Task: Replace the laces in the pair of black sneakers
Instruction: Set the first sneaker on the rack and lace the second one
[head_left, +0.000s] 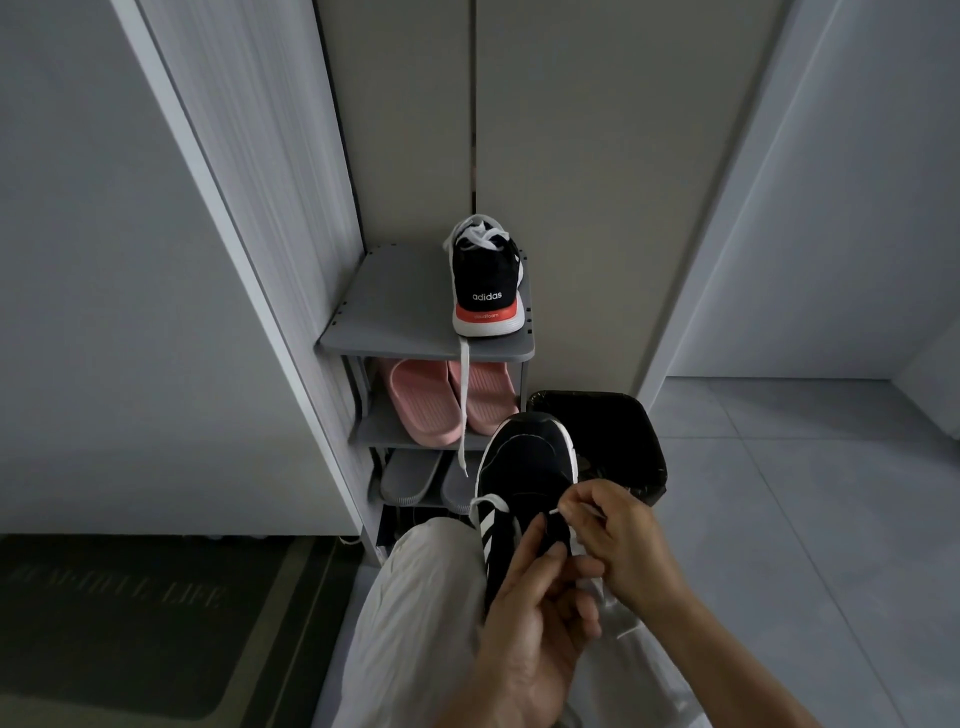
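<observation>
Threading a white lace through the low eyelets of a black sneaker
It lies on the knee at 6 o'clock, toe toward 12; the left hand has its grip clamped round the shoe's side, the right hand has its grip pinched on the lace tip. The second sneaker waits on the rack shelf at 12. Next, likely: aim the tip into the next eyelet, then pull through evenly

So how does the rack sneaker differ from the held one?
The rack sneaker stands on the top shelf, heel toward camera, a lace end dangling; the held sneaker points toe away, gripped by the left hand while the right hand pinches its lace. Both are black, white-laced.
</observation>
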